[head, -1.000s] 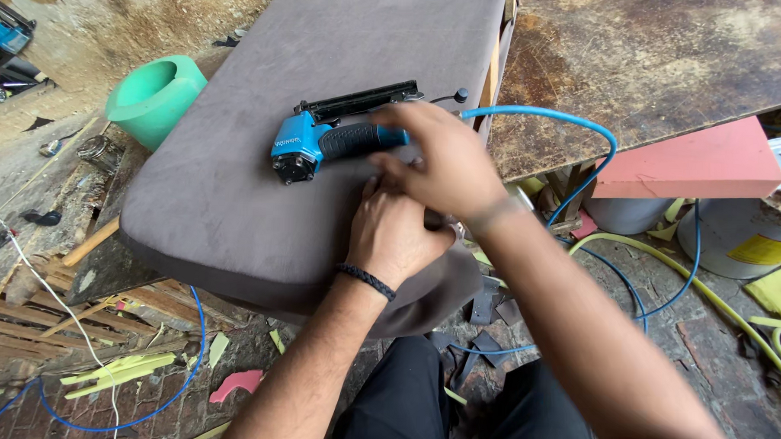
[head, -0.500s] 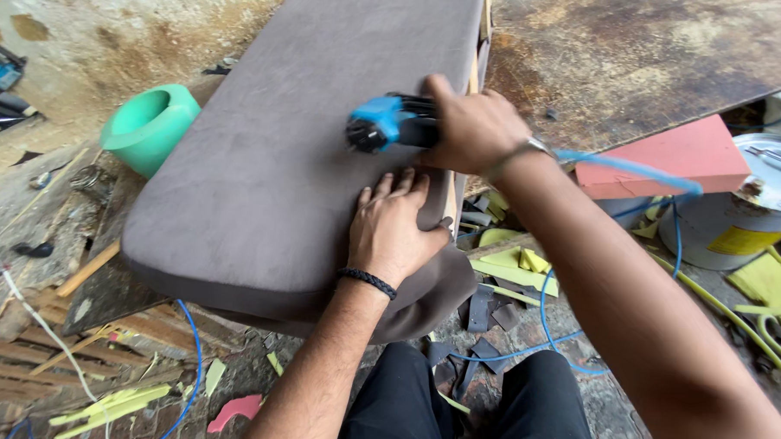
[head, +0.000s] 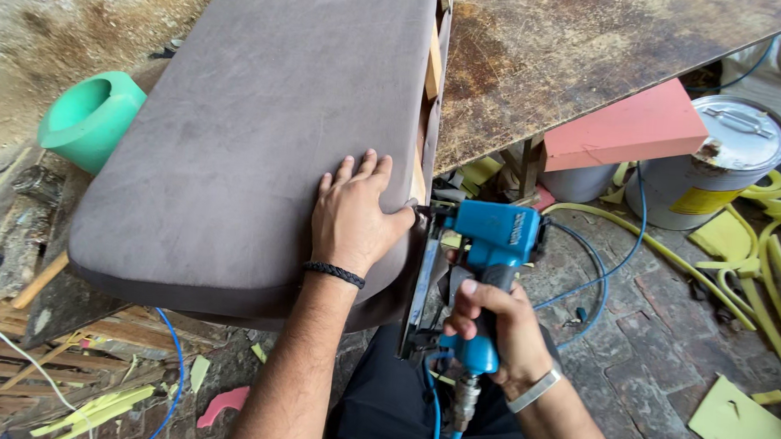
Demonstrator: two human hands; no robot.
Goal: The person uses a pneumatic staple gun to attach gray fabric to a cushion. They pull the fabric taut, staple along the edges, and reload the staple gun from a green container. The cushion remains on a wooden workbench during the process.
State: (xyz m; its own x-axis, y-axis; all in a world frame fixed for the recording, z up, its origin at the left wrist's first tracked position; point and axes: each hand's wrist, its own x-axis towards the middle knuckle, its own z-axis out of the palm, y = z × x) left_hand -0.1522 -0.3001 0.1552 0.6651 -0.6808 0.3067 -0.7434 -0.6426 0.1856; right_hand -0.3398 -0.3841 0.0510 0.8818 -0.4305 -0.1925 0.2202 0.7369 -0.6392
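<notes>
The grey upholstered cushion (head: 246,128) is propped against the rusty table (head: 587,53). It is pressed flat by the open left hand (head: 353,214), while a blue staple gun (head: 480,266) is gripped by the right hand (head: 491,322) at its side edge.

Grey upholstered cushion (head: 246,145) lying flat, blue pneumatic staple gun (head: 484,275) upright against its right edge

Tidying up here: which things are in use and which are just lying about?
In use: grey cushion under left hand; blue staple gun in right hand; blue hose.
Lying about: green tub, pink foam block, metal can, yellow foam scraps.
</notes>
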